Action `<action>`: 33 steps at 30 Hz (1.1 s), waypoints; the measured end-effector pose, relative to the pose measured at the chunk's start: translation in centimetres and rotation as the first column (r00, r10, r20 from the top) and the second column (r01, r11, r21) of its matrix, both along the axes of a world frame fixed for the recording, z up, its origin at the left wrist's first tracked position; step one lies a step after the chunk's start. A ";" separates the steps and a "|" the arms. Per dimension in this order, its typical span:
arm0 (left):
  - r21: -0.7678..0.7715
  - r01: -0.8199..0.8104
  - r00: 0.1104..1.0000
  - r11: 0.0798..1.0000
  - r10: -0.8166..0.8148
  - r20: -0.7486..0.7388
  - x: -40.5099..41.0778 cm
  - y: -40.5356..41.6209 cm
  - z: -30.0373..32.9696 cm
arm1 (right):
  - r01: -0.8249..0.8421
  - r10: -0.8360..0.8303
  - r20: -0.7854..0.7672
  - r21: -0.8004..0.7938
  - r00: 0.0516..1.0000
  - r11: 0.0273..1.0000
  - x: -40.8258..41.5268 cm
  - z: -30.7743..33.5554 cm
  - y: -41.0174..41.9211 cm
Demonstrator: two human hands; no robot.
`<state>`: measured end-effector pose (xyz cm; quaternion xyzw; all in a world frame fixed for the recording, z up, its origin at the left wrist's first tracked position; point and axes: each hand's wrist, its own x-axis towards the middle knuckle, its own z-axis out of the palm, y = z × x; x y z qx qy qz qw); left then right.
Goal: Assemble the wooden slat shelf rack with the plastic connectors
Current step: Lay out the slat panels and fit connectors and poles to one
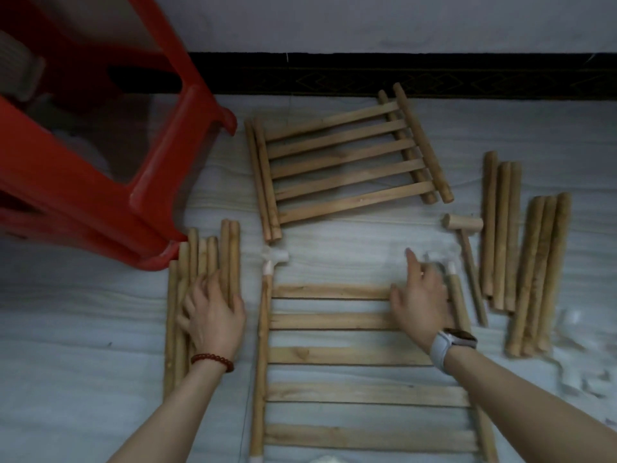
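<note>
A wooden slat panel (360, 359) lies on the floor in front of me, with white plastic connectors (272, 259) on the far ends of its side rods. A second slat panel (344, 162) lies farther back. My left hand (213, 315) rests on a bundle of short wooden rods (207, 259) left of the near panel, fingers curled over them. My right hand (420, 295) hovers over the near panel's far right corner, fingers spread, beside the right connector (451, 267). It holds nothing that I can see.
A small wooden mallet (465, 242) lies right of the near panel. Two groups of longer rods (502, 235) (537, 279) lie at the right. A red plastic stool (110, 155) stands at the left. The wall's dark skirting (400, 75) runs along the back.
</note>
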<state>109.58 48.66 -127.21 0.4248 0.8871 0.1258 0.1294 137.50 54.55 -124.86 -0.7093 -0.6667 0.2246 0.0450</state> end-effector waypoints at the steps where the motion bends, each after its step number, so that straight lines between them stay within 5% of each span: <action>1: -0.077 -0.046 0.999 0.996 0.045 -0.007 -0.7 -0.2 0.1 | -0.122 0.123 0.030 -0.038 0.992 0.992 -1.1 -0.2 -0.7; 6: -0.237 0.078 0.983 0.968 -0.114 -0.144 -1.8 -0.3 -0.2 | -0.466 0.519 0.101 -0.321 0.849 0.825 -4.5 -2.0 -2.9; 16: -0.386 0.101 0.990 0.917 -0.132 -0.054 -1.4 3.3 0.2 | -0.491 0.559 0.033 -0.438 0.829 0.753 -4.1 -2.3 -2.6; 20: -0.079 -0.123 0.964 0.989 0.138 0.227 -0.9 2.0 1.2 | -0.440 0.457 -0.063 -0.416 0.887 0.796 -4.0 -1.7 -1.5; 22: 0.078 -0.159 0.923 0.984 0.120 0.366 -0.3 1.0 1.9 | -0.367 0.329 -0.166 -0.329 0.929 0.870 -4.4 -0.8 -0.8; 24: 0.169 -0.056 0.883 0.984 -0.030 0.467 0.8 0.1 3.2 | -0.215 0.091 -0.407 -0.270 0.909 0.938 -5.2 1.0 -0.5; 27: 0.185 0.341 0.815 0.922 -0.388 0.430 3.2 -0.7 4.2 | -0.132 -0.190 -0.728 -0.360 0.659 0.923 -6.8 4.2 -0.3; 29: 0.134 0.507 0.742 0.851 -0.511 0.434 5.3 -0.9 4.7 | -0.100 -0.216 -0.769 -0.341 0.602 0.935 -7.4 5.6 -0.4; 33: 0.114 0.506 0.684 0.855 -0.478 0.551 8.2 -0.5 5.9 | 0.089 -0.255 -0.705 -0.264 0.661 0.960 -5.8 6.5 -0.6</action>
